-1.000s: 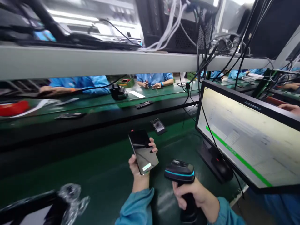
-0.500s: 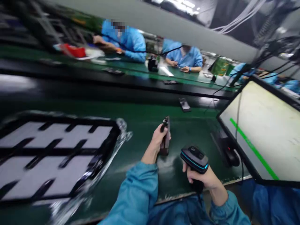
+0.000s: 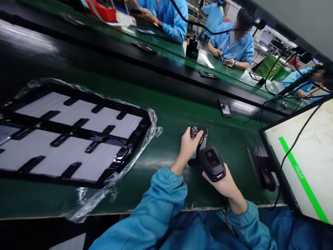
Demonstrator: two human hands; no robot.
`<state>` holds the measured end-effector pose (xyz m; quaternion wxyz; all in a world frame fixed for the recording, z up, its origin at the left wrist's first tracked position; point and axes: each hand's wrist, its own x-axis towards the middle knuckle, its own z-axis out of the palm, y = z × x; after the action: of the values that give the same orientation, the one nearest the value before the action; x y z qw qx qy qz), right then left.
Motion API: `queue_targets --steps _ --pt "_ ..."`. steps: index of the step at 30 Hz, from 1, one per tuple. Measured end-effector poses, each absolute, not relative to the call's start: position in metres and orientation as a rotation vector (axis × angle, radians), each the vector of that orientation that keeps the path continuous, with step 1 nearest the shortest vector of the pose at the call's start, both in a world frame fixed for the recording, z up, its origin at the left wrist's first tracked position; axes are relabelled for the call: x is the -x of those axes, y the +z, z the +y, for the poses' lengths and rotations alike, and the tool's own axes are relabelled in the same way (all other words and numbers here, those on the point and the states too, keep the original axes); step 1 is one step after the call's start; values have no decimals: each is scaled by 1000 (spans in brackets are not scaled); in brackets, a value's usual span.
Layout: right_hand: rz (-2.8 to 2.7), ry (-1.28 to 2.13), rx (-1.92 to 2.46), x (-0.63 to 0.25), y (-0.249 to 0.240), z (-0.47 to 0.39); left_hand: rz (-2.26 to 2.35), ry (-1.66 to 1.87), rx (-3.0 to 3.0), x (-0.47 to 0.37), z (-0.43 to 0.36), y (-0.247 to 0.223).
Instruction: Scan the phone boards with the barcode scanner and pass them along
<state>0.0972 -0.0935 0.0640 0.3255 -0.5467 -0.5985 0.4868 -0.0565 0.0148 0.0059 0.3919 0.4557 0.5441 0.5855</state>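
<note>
My left hand [image 3: 189, 146] is closed around an opened phone [image 3: 204, 133], its thumb across the exposed circuit board at the top. The phone's lower part is partly covered by a black barcode scanner [image 3: 212, 163]. That scanner is in my right hand [image 3: 221, 184], the fingers wrapped round a handle mostly hidden beneath its head. A small pink light glows at the scanner's rear edge. The scanner head points toward the phone; whether they touch I cannot tell.
A black tray [image 3: 145, 121] with pale compartments and crumpled clear film [image 3: 156, 130] lies left. At right are a monitor [image 3: 309, 173] reading PASS and a mouse [image 3: 267, 178]. Another opened phone [image 3: 224, 108] lies ahead. Co-workers in blue [image 3: 239, 47] sit across the line.
The phone has turned from edge-on to showing its open inner side. The scanner has come up over its lower part, and its light went from blue to pink. The view has shifted.
</note>
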Motion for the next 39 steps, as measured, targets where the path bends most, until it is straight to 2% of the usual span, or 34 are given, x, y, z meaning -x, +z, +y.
queue_targets --steps 4,8,16,20,23,39 --pt "-1602 1378 1366 -96 79 -96 1350 1549 -1213 56 9 11" --pt "-1644 1267 1338 -82 97 -89 1370 1522 -1195 55 5 14" --pt "-1583 1270 1371 -74 110 -81 1357 1529 -1173 56 4 17" --pt "-1552 1459 1302 -84 118 -85 1366 1550 -1188 58 2 22" --pt "-1545 1572 1263 -95 119 -88 1419 1573 -1196 59 0 27" --pt "-1386 1655 1195 -118 117 -97 1636 1664 -1374 59 -8 33"
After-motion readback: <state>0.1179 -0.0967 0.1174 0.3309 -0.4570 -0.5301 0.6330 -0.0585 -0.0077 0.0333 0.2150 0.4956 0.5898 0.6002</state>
